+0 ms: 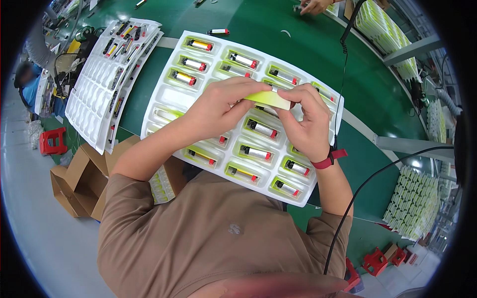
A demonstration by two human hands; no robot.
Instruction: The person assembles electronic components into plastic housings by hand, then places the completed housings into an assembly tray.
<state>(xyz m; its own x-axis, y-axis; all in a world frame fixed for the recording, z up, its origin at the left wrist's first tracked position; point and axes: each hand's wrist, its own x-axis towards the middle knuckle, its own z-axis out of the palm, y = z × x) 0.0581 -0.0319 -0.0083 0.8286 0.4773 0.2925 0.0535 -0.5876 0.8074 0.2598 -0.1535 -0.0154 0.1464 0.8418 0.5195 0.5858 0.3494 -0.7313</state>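
Over the middle of a white molded tray (175,96), both my hands are closed on a flat yellow-green and white piece (267,99). My left hand (217,105) pinches its left end, and my right hand (309,119) grips the right end with thumb and fingers. What lies inside or behind the piece is hidden by my fingers. Many of the tray's pockets hold a yellow-green shell with a small cylindrical device (262,128), silver or yellow, black at one end and red at the other. One pocket at the left holds a shell (166,114) without a device.
At the left, a stack of white trays (92,102) carries loose devices at its far end. One device (218,32) lies on the green table (258,17) beyond my tray. Another person's hand (314,6) shows at the top. A black cable (380,175) curves at right; cardboard boxes (82,186) stand lower left.
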